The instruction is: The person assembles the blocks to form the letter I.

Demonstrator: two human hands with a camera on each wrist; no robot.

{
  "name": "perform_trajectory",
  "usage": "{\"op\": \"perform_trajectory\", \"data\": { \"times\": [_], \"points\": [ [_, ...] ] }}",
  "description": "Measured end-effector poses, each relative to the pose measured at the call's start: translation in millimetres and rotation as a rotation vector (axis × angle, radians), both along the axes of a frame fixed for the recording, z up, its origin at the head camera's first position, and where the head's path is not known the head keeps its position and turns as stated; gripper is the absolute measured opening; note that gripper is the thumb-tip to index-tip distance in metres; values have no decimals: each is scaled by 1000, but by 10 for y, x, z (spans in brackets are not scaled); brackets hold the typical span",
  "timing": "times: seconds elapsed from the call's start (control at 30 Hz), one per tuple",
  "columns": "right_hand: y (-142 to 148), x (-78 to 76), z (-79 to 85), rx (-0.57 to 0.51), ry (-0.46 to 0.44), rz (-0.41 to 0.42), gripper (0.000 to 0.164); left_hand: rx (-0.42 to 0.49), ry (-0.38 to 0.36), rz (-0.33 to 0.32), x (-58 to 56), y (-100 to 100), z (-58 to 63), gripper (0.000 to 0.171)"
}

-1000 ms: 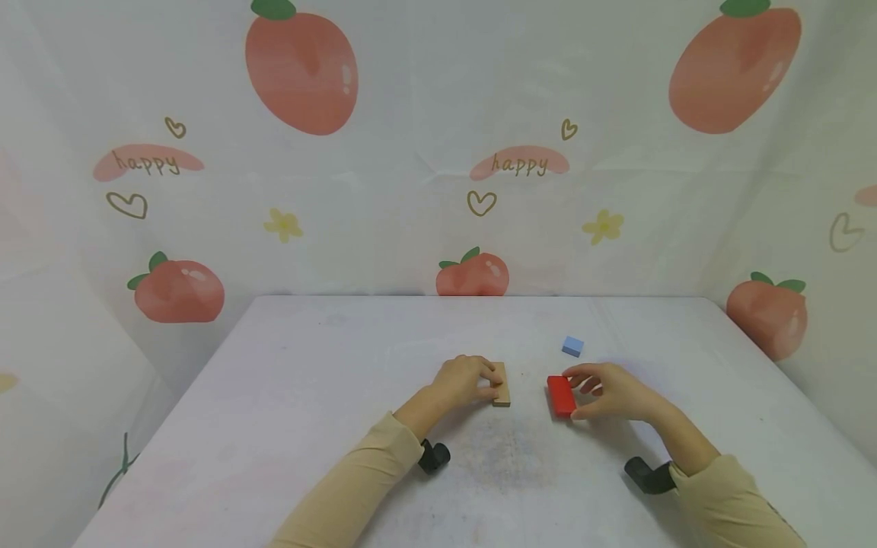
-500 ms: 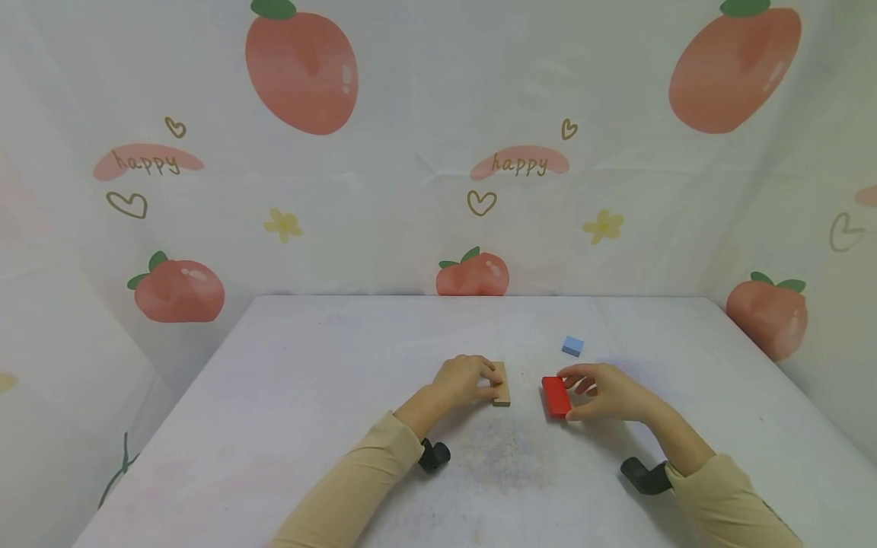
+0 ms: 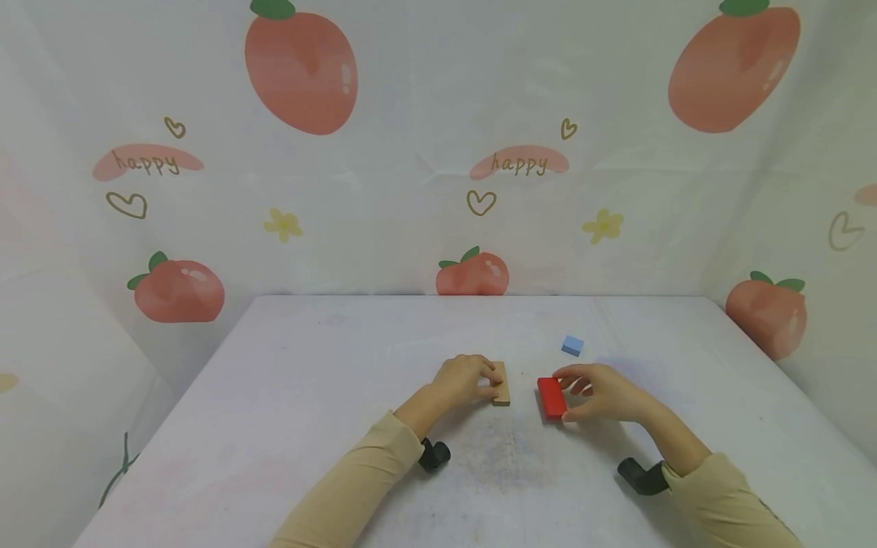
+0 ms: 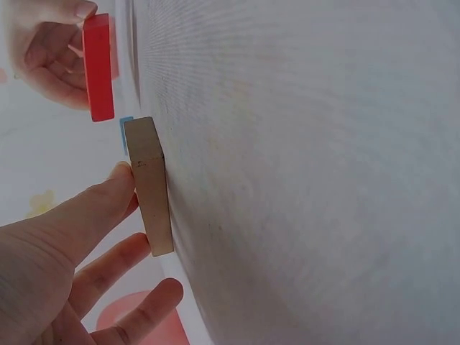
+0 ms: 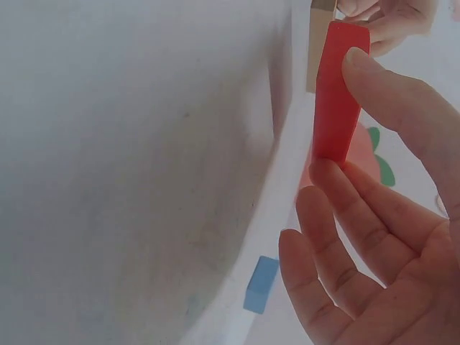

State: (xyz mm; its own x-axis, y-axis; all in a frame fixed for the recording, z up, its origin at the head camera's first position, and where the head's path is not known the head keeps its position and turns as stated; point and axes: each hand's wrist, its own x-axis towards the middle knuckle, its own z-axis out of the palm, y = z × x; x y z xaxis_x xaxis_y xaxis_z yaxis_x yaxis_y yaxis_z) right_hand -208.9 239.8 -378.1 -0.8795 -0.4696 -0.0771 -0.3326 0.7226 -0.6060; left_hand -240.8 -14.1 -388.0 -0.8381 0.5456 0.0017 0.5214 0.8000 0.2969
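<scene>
My left hand (image 3: pixel 464 380) is at a flat tan wooden block (image 3: pixel 502 383) lying on the table. In the left wrist view its thumb and fingertips pinch the tan block (image 4: pixel 151 190) along one side, the other fingers spread apart. To the right, my right hand (image 3: pixel 603 392) grips a red rectangular block (image 3: pixel 552 398) between thumb and fingertips. The right wrist view shows the thumb on the red block's (image 5: pixel 336 100) near end and a fingertip at its far end, with the remaining fingers loose. A shadow lies beneath the red block, which is close over the table.
A small blue block (image 3: pixel 572 345) lies on the white table (image 3: pixel 342 342) behind the red one. Black wrist-worn cameras stick out by each sleeve, the left one (image 3: pixel 435 457) and the right one (image 3: pixel 642 476). A fruit-printed white curtain (image 3: pixel 411 114) hangs behind the table.
My right hand has carried the red block a short way left, closer to the tan block. The left hand, the tan block and the blue block have stayed where they were.
</scene>
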Motion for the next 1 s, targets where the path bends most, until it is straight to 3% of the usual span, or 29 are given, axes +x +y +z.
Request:
{"op": "perform_trajectory", "data": {
  "times": [0.47,1.0],
  "points": [
    [-62,18,-20,-12,-2,33,55,-2,-34,15,-2,8,-2,29],
    [-121,40,-39,-8,6,56,54,9,-25,5,-2,3,-2,28]
  ]
}}
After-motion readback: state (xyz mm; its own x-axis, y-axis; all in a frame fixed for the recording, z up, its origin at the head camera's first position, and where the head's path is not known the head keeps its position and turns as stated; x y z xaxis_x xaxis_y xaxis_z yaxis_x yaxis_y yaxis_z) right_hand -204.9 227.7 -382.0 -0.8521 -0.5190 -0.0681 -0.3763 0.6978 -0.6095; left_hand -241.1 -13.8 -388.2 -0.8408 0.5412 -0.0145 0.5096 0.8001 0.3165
